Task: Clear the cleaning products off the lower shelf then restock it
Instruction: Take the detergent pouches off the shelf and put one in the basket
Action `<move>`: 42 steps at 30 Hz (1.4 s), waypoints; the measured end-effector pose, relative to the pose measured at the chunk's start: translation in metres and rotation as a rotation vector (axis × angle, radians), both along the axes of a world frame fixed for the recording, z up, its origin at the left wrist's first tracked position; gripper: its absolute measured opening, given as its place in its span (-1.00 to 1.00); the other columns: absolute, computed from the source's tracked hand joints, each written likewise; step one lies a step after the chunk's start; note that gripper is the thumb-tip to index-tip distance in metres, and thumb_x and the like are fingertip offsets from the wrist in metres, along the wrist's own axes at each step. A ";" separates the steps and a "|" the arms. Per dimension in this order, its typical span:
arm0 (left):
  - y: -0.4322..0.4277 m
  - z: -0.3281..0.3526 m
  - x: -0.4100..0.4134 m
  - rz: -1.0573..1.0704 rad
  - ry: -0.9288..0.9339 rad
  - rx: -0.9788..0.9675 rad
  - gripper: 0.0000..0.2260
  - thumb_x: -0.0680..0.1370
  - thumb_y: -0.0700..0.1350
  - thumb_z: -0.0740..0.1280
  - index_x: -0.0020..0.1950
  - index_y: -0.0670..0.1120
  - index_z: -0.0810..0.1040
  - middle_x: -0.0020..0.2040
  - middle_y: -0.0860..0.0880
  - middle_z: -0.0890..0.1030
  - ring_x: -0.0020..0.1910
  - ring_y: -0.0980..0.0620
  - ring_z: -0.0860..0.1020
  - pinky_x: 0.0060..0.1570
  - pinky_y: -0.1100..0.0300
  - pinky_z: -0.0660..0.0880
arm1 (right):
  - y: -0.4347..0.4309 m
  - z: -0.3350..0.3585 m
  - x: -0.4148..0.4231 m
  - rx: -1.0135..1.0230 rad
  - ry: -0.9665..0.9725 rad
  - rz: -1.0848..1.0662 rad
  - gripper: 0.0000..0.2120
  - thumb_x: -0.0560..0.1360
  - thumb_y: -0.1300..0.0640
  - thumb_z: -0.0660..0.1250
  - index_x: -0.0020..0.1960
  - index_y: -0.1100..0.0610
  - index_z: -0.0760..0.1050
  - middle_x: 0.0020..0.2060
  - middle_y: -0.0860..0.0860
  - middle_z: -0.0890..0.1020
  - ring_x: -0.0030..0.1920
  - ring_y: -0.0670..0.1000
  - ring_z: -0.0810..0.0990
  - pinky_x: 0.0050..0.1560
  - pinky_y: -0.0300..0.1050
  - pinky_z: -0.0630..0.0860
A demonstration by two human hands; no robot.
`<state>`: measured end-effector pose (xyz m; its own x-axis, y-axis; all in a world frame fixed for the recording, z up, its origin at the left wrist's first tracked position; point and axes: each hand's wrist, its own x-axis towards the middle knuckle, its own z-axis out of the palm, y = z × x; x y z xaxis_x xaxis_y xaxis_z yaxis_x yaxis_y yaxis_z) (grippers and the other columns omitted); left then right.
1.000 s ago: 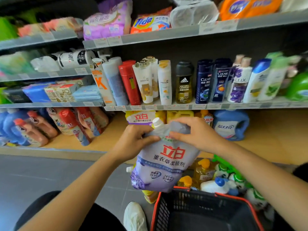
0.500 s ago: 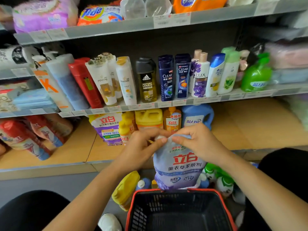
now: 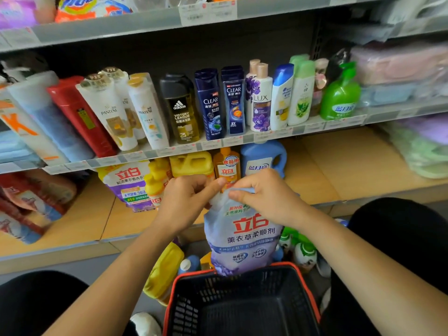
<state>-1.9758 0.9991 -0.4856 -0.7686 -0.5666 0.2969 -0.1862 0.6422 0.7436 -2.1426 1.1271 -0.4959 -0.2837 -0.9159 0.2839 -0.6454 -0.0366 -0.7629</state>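
Note:
A lilac refill pouch [image 3: 242,241] with red lettering hangs upright in front of the lower shelf [image 3: 322,170]. My left hand [image 3: 186,202] and my right hand [image 3: 264,197] both pinch its top edge. Its bottom sits just beyond the far rim of a black basket with a red rim [image 3: 242,304]. On the lower shelf behind stand another purple pouch [image 3: 128,183], small yellow bottles [image 3: 157,183], a yellow jug [image 3: 191,163], an orange bottle [image 3: 226,166] and a blue jug [image 3: 263,158].
Shampoo and body-wash bottles [image 3: 208,103] line the shelf above. Red packs [image 3: 29,202] lie at the lower shelf's left end. On the floor by the basket are a yellow jug [image 3: 164,270], a blue bottle [image 3: 189,264] and green-and-white bottles [image 3: 300,251]. My dark-clothed knees flank the basket.
The view has swung right and closer to the shelf. The pouch has come lower, with its bottom now at the basket's far rim. Both hands keep their grip on its top.

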 end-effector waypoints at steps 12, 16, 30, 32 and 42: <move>-0.002 -0.006 0.001 -0.091 0.029 0.349 -0.72 0.51 0.05 0.36 -0.02 -0.16 0.64 -0.18 -0.13 0.72 -0.16 -0.08 0.69 -0.16 0.13 0.63 | 0.002 0.005 -0.009 0.030 0.012 -0.049 -0.79 0.57 0.06 0.41 -0.01 0.20 0.72 -0.16 0.16 0.73 -0.09 0.14 0.68 -0.05 0.16 0.57; 0.004 -0.010 -0.009 0.073 0.064 0.200 -0.63 0.50 0.22 0.35 -0.22 -0.09 0.58 -0.35 -0.02 0.63 -0.36 0.03 0.60 -0.33 0.08 0.57 | 0.001 0.005 -0.002 0.021 0.013 -0.030 -0.84 0.56 0.06 0.43 0.06 0.09 0.73 -0.10 0.05 0.75 -0.03 0.03 0.69 0.00 0.08 0.58; 0.000 0.008 0.005 -0.131 0.040 0.375 -0.78 0.65 -0.25 0.27 0.17 -0.09 0.67 0.01 -0.07 0.69 -0.05 0.06 0.64 -0.10 0.26 0.59 | 0.001 0.002 -0.008 -0.019 -0.052 -0.061 -0.84 0.55 0.11 0.44 0.03 0.17 0.73 -0.16 0.22 0.73 -0.07 0.22 0.68 -0.05 0.20 0.58; -0.001 0.009 0.008 -0.158 0.006 0.390 -0.71 0.60 -0.33 0.29 0.24 -0.08 0.65 0.04 -0.08 0.68 0.00 0.06 0.65 -0.05 0.27 0.59 | 0.001 0.001 -0.010 -0.026 -0.034 -0.058 -0.80 0.55 0.10 0.44 -0.02 0.25 0.72 -0.17 0.33 0.68 -0.07 0.30 0.65 -0.08 0.23 0.55; -0.003 0.006 0.014 0.046 0.013 0.227 -0.64 0.55 0.06 0.41 -0.29 -0.20 0.63 -0.39 -0.13 0.64 -0.41 0.02 0.61 -0.34 0.20 0.57 | -0.002 0.001 -0.003 -0.025 0.016 -0.038 -0.87 0.52 0.14 0.47 0.04 0.15 0.73 -0.29 -0.32 0.58 -0.25 -0.40 0.58 -0.22 -0.42 0.47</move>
<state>-1.9614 0.9960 -0.4794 -0.7371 -0.6547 0.1674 -0.2011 0.4490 0.8706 -2.1451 1.1249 -0.4949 -0.3137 -0.8969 0.3117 -0.6588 -0.0308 -0.7517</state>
